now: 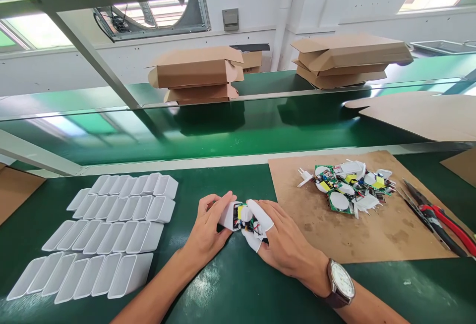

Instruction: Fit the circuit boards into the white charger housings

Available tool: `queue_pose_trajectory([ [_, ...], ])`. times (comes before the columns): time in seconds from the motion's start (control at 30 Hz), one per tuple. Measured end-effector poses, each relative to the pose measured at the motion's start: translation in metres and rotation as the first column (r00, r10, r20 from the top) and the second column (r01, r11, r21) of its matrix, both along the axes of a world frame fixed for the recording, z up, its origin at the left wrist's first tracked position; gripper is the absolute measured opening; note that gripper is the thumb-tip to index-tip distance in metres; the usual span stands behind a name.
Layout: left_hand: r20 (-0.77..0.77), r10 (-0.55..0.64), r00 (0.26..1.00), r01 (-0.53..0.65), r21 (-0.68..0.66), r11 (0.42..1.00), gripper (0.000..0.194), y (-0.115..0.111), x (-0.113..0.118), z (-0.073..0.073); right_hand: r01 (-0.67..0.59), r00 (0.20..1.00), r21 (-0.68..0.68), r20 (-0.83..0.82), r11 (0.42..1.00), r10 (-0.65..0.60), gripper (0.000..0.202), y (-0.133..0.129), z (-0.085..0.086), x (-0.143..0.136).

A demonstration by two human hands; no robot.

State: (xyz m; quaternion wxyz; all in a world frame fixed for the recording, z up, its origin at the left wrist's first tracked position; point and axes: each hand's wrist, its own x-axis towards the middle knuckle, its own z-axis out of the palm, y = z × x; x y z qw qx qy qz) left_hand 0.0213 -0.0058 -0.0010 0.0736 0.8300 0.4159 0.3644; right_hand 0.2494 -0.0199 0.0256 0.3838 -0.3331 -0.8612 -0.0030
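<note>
Evidently gripping a shell (226, 218) in the left hand (208, 222) and a board (244, 213) in the right hand (284, 240), meeting between them seemingly for alignment, with rowed shells (112, 236) leftward and heaped boards (339, 200) rightward, probably for easy reach.

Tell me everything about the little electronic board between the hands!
The circuit board looks crowded: green patches, a yellow block, a pale round pad, dark bits. It's at the mouth of a white, plastic-looking case in the left hand. The right hand, with white-covered fingertips, holds its other end. Its underside is hidden.
</note>
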Motion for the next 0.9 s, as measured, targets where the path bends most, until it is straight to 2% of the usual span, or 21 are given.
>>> queue_pose_trajectory([
  [0.33, -0.027, 0.025, 0.999, -0.026, -0.008, 1.000, 0.080, 0.0007, 0.0007, 0.0014, -0.001, 1.000, -0.050, 0.002, 0.999, 0.001, 0.055, -0.0001, -0.0034, -0.0008],
  [0.9, -0.059, 0.043, 0.997, -0.044, -0.006, 0.999, 0.077, -0.0006, 0.0022, 0.0027, -0.004, 1.000, -0.040, 0.026, 0.999, 0.005, 0.048, 0.0010, 0.0009, -0.0015],
])
